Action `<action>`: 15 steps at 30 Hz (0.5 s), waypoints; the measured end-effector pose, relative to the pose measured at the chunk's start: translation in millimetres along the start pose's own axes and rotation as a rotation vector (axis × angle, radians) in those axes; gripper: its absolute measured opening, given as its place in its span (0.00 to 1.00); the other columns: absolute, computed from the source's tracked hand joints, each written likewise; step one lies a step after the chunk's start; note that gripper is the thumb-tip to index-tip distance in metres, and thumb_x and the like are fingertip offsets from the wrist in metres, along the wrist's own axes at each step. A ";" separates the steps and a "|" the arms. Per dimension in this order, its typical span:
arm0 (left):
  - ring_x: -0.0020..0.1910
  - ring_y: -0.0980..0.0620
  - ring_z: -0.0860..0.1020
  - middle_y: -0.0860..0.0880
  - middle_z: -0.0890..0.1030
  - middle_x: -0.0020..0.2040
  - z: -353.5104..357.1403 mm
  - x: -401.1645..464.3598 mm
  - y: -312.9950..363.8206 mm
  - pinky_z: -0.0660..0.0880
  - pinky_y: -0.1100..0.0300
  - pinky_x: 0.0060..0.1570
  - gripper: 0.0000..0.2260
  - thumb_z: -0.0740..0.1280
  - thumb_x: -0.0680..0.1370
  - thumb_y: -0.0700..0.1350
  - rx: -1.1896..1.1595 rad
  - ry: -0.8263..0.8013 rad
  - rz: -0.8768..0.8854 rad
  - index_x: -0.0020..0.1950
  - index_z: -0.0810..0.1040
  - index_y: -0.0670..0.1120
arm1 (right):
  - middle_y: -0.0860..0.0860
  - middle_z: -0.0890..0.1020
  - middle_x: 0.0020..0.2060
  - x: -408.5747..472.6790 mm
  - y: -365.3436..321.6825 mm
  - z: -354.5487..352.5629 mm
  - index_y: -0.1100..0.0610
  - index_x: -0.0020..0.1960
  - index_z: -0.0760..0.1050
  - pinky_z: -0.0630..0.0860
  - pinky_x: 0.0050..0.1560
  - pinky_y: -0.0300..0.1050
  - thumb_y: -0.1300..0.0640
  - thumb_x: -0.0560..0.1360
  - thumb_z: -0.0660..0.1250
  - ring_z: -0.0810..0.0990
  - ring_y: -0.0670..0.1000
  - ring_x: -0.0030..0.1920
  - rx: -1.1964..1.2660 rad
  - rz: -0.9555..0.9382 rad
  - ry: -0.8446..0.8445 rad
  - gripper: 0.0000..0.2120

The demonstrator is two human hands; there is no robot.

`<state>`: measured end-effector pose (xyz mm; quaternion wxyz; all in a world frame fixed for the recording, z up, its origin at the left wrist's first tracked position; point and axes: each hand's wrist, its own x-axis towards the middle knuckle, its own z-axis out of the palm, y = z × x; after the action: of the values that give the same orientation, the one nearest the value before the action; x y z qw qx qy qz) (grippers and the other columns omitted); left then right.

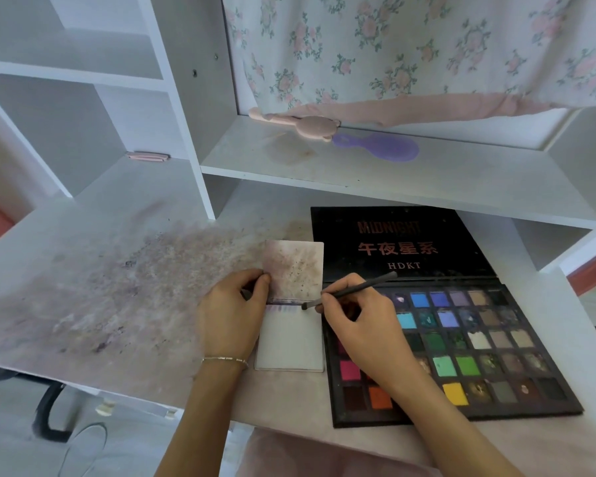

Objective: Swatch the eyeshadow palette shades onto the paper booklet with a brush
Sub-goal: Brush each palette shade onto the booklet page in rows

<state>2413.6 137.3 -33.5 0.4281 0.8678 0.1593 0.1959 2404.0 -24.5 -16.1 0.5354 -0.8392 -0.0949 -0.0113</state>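
a powder-stained white bench [117,270] carries the open palette [461,346], with the booklet [289,339] just beside it. left hand [231,315] fingers pinch the upper page; right hand [358,318] fingers grip the brush [351,290], tip at the swatch row. recommended: short, light strokes, page held flat.

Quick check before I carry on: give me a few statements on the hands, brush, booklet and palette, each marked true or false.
1. The right hand holds the brush with its tip at the booklet. True.
2. The left hand lies flat on the palette. False: it pinches the booklet's left edge, near the fold.
3. The palette is closed. False: it lies open, lid back, its colour pans showing.
4. A row of swatches runs along the top of the booklet's lower page. True.
5. A purple hairbrush lies on the shelf behind the palette. True.
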 end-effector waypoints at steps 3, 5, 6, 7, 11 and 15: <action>0.38 0.54 0.76 0.51 0.83 0.42 0.1 0.2 -0.1 0.72 0.61 0.41 0.05 0.68 0.74 0.43 -0.010 -0.015 0.004 0.45 0.83 0.47 | 0.53 0.81 0.33 -0.1 -0.6 0.0 0.48 0.41 0.72 0.74 0.32 0.39 0.56 0.75 0.64 0.77 0.47 0.33 0.005 0.003 -0.015 0.05; 0.38 0.53 0.76 0.50 0.83 0.42 -0.1 0.1 0.3 0.72 0.59 0.42 0.05 0.67 0.74 0.43 -0.004 -0.014 0.013 0.45 0.83 0.47 | 0.50 0.80 0.31 -0.1 -0.9 0.1 0.48 0.40 0.72 0.70 0.28 0.33 0.57 0.75 0.64 0.75 0.43 0.29 -0.006 -0.004 -0.023 0.06; 0.38 0.54 0.76 0.51 0.83 0.42 -0.2 0.0 0.5 0.72 0.59 0.42 0.05 0.68 0.74 0.43 -0.003 -0.012 0.016 0.45 0.83 0.47 | 0.47 0.78 0.30 0.0 -1.1 0.2 0.48 0.40 0.71 0.68 0.28 0.31 0.57 0.75 0.64 0.74 0.41 0.28 -0.015 -0.005 -0.026 0.07; 0.38 0.54 0.76 0.51 0.83 0.42 -0.3 -0.1 0.7 0.72 0.60 0.42 0.05 0.68 0.74 0.43 -0.003 -0.011 0.016 0.45 0.83 0.47 | 0.46 0.77 0.29 0.1 -1.0 0.2 0.48 0.39 0.71 0.68 0.28 0.30 0.57 0.75 0.64 0.74 0.40 0.29 -0.027 -0.003 -0.031 0.07; 0.38 0.54 0.76 0.51 0.83 0.42 -0.3 -0.4 0.8 0.71 0.60 0.42 0.05 0.67 0.74 0.44 0.001 -0.010 0.003 0.45 0.83 0.47 | 0.44 0.77 0.32 0.5 -1.0 0.1 0.46 0.39 0.70 0.70 0.32 0.29 0.57 0.75 0.64 0.75 0.38 0.33 -0.060 -0.003 -0.060 0.08; 0.38 0.54 0.75 0.50 0.83 0.42 0.0 -0.8 1.2 0.71 0.60 0.42 0.05 0.68 0.74 0.44 0.002 -0.004 0.011 0.45 0.83 0.47 | 0.43 0.76 0.30 0.9 -2.4 0.0 0.45 0.39 0.69 0.69 0.31 0.29 0.58 0.75 0.64 0.74 0.36 0.31 -0.060 -0.016 -0.048 0.10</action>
<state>2413.0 136.3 -32.7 0.4264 0.8695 0.1537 0.1962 2404.5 -23.4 -13.9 0.5072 -0.8542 -0.1141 0.0015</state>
